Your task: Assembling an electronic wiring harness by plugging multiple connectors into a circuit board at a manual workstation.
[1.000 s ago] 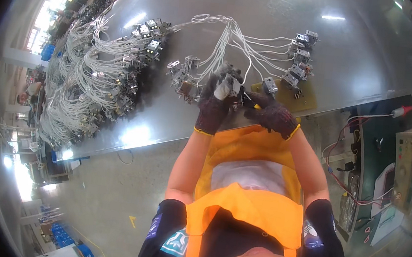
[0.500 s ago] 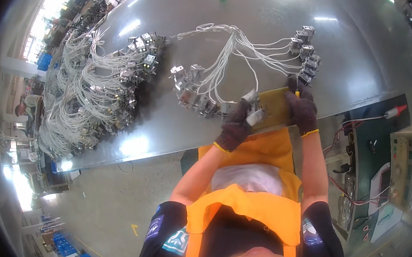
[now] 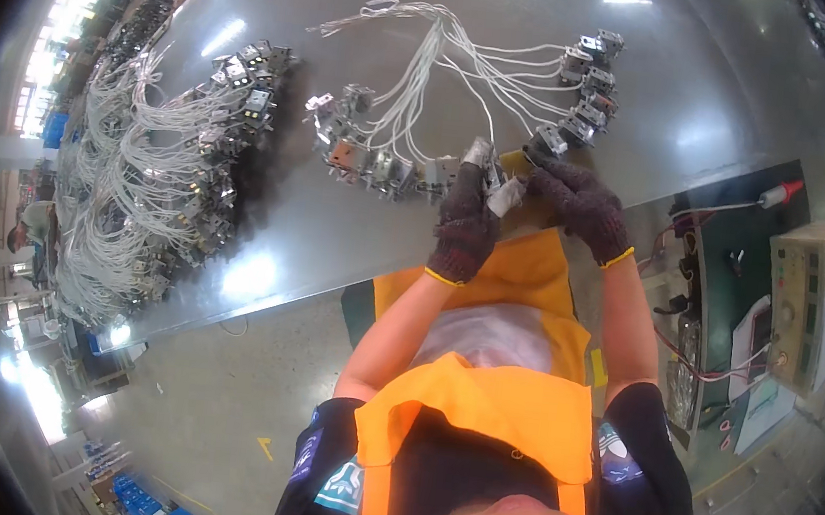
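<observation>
My left hand (image 3: 466, 225), in a dark knitted glove with a yellow cuff, is closed round a small silvery metal part (image 3: 505, 197) at the table's near edge. My right hand (image 3: 584, 207), gloved alike, has its fingertips at another small metal unit (image 3: 550, 139) at the near end of the right-hand row; the fingers partly hide their grip. White wires (image 3: 419, 77) run from a bundled end out to two groups of such units. One group (image 3: 382, 169) lies left of my left hand, the other (image 3: 592, 80) beyond my right. A brownish-yellow plate shows partly between my hands.
A large heap of white-wired metal units (image 3: 155, 170) covers the left of the grey metal table (image 3: 334, 239). Right of me, a beige control box (image 3: 798, 303) stands on a green surface with cables and a red-tipped plug (image 3: 781, 194). A person is at the far left.
My right hand has moved left, closer to my left hand, with its fingertips now at the nearest unit of the right row. A yellow-handled thing seen at it before no longer shows.
</observation>
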`<act>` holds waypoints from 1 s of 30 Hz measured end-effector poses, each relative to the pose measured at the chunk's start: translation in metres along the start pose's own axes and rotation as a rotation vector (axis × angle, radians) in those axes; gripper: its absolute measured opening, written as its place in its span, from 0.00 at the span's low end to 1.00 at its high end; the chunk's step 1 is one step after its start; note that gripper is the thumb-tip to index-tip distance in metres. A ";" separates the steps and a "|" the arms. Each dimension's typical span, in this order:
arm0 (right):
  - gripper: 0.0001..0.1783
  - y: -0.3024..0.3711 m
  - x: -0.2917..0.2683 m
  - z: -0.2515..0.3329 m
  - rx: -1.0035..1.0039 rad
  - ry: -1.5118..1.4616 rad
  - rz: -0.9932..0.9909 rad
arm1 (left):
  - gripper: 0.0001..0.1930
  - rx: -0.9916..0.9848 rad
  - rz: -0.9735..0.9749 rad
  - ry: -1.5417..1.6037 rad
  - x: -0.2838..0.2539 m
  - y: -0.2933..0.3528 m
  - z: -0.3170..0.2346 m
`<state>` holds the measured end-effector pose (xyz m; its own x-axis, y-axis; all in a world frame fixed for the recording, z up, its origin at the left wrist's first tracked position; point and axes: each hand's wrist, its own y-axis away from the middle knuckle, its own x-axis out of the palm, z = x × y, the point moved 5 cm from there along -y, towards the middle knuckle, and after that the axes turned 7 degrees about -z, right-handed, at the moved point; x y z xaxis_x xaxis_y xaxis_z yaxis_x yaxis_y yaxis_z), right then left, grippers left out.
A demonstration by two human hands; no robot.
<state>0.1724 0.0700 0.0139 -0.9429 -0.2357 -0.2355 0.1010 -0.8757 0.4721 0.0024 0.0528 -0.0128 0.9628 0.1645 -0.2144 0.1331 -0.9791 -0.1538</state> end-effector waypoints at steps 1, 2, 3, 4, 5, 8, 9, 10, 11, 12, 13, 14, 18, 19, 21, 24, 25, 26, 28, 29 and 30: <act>0.22 0.003 -0.001 -0.009 0.011 0.003 -0.006 | 0.31 -0.016 0.003 -0.004 0.008 0.002 0.008; 0.20 0.004 -0.004 -0.013 -0.186 0.100 -0.078 | 0.31 -0.024 0.010 0.004 0.013 0.002 0.010; 0.19 0.009 -0.006 -0.011 -0.385 0.197 -0.147 | 0.31 0.211 -0.050 -0.215 0.015 0.004 0.001; 0.19 0.013 -0.007 -0.015 -0.376 0.198 -0.150 | 0.30 0.447 -0.109 -0.432 0.019 0.006 -0.008; 0.18 0.022 -0.006 -0.006 -0.617 0.404 -0.214 | 0.30 0.443 -0.103 -0.428 0.021 0.005 -0.007; 0.17 0.033 0.003 0.007 -0.801 0.668 -0.287 | 0.27 0.415 -0.007 -0.366 0.028 -0.004 -0.006; 0.17 0.032 0.005 0.009 -0.761 0.716 -0.292 | 0.25 0.475 -0.005 -0.345 0.028 -0.007 -0.008; 0.17 0.035 0.006 0.009 -0.763 0.716 -0.291 | 0.23 0.535 -0.005 -0.325 0.028 -0.007 -0.010; 0.17 0.040 0.008 0.010 -0.812 0.823 -0.311 | 0.23 0.535 -0.008 -0.327 0.027 -0.008 -0.009; 0.17 0.043 0.009 0.011 -0.860 0.933 -0.334 | 0.20 0.486 0.052 -0.374 0.030 -0.009 -0.006; 0.17 0.043 0.008 0.012 -0.865 0.935 -0.332 | 0.18 0.436 0.110 -0.421 0.032 -0.010 -0.003; 0.16 0.039 0.010 0.008 -0.763 1.012 -0.256 | 0.18 0.437 0.102 -0.422 0.031 -0.010 -0.004; 0.14 0.037 0.017 0.005 -0.930 1.050 -0.429 | 0.15 0.461 0.081 -0.413 0.035 -0.017 -0.008; 0.14 0.040 0.019 0.005 -0.947 1.046 -0.420 | 0.15 0.501 0.089 -0.389 0.035 -0.016 -0.008; 0.13 0.032 0.018 0.001 -0.658 1.049 -0.293 | 0.15 0.470 0.094 -0.445 0.036 -0.010 -0.003; 0.12 0.037 0.024 0.000 -0.770 0.956 -0.399 | 0.16 0.426 0.107 -0.451 0.035 -0.007 -0.003; 0.12 0.040 0.024 0.007 -0.782 0.956 -0.392 | 0.23 0.337 0.149 -0.439 0.034 -0.008 0.000; 0.10 0.042 0.022 0.014 -0.742 0.989 -0.353 | 0.30 0.247 0.192 -0.426 0.032 -0.008 0.003; 0.08 0.041 0.020 0.019 -0.718 1.022 -0.318 | 0.33 0.428 0.137 -0.438 0.018 0.003 -0.010; 0.11 0.044 0.016 0.017 -0.797 0.790 -0.308 | 0.35 0.610 0.095 -0.443 0.008 0.009 -0.021; 0.17 0.050 0.011 0.017 -0.857 0.559 -0.300 | 0.35 0.597 0.190 -0.440 -0.010 0.007 -0.037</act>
<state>0.1613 0.0305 0.0489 -0.7084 0.0695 -0.7023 0.2840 -0.8830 -0.3738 0.0024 0.0400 0.0235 0.7573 0.1547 -0.6345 -0.2955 -0.7853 -0.5441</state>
